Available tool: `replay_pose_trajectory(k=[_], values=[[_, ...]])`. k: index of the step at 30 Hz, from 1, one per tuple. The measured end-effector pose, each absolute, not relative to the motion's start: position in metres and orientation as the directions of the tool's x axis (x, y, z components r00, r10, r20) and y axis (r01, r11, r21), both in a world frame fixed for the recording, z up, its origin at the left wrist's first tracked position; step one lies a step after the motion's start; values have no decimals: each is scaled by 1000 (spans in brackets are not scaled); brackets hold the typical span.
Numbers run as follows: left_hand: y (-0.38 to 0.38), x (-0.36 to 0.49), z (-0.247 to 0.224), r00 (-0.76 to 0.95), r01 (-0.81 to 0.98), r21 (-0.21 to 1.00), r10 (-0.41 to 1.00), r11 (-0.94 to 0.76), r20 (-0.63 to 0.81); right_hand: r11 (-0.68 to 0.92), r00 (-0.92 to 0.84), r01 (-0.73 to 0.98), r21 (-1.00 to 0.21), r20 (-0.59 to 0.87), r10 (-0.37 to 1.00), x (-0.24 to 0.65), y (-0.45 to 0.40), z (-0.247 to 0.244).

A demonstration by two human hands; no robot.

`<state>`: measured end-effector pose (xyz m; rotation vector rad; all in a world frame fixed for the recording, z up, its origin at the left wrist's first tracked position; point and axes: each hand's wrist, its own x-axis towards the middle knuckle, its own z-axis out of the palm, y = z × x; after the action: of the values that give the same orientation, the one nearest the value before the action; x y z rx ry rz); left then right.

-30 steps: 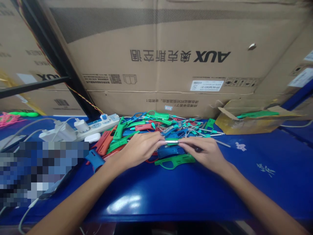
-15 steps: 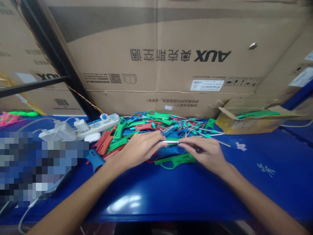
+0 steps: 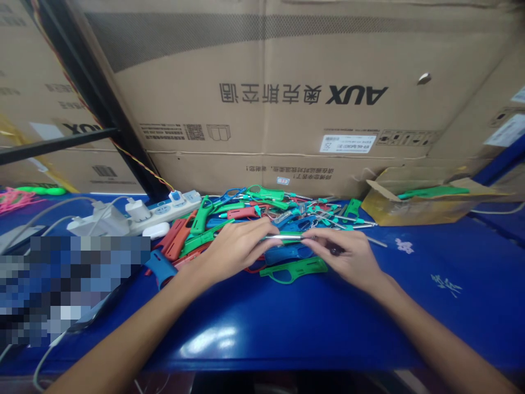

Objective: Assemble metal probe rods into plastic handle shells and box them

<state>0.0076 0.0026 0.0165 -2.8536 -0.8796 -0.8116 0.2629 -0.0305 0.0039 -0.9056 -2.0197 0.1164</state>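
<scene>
My left hand (image 3: 240, 246) is closed, its thumb and fingers pinching the left end of a thin silver metal tube (image 3: 283, 237). My right hand (image 3: 346, 254) is closed too, pressed round the dark right end of the tube; a dark rounded piece shows under its fingers. The tube lies level between both hands, above a heap of lighter parts. Just below it are a blue lighter casing (image 3: 289, 253) and a green lighter casing (image 3: 294, 270) with a trigger loop. My fingers hide both ends of the tube.
Red, green and blue casings and metal rods lie piled on the blue table (image 3: 262, 328). Behind stands a large cardboard carton (image 3: 262, 126). A white power strip (image 3: 164, 210) with plugs is at left; an open small box (image 3: 426, 210) holds green pieces at right.
Slightly more of the silver tube shows between my hands, and my right fingers have shifted a little to the right. Otherwise both hands stay almost still.
</scene>
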Motion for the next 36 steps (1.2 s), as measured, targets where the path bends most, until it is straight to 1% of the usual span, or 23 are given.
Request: replay_pose_trajectory(k=[8, 15, 20, 26, 30, 36], values=[[6, 5, 15, 685, 514, 99, 478, -852, 549, 734, -340, 534, -420, 688, 641, 262, -30, 7], [3, 7, 14, 677, 531, 80, 479, -843, 559, 732, -347, 529, -429, 679, 648, 262, -31, 4], [3, 7, 13, 680, 527, 39, 449, -849, 579, 732, -337, 529, -429, 685, 646, 262, -31, 4], [0, 9, 15, 671, 518, -4, 403, -856, 622, 720, -322, 517, -463, 674, 665, 260, -33, 8], [-1, 10, 17, 677, 509, -61, 355, -859, 645, 715, -315, 514, -474, 671, 671, 259, -34, 9], [0, 10, 16, 666, 518, -84, 340, -851, 664, 696, -319, 501, -514, 638, 701, 260, -34, 8]])
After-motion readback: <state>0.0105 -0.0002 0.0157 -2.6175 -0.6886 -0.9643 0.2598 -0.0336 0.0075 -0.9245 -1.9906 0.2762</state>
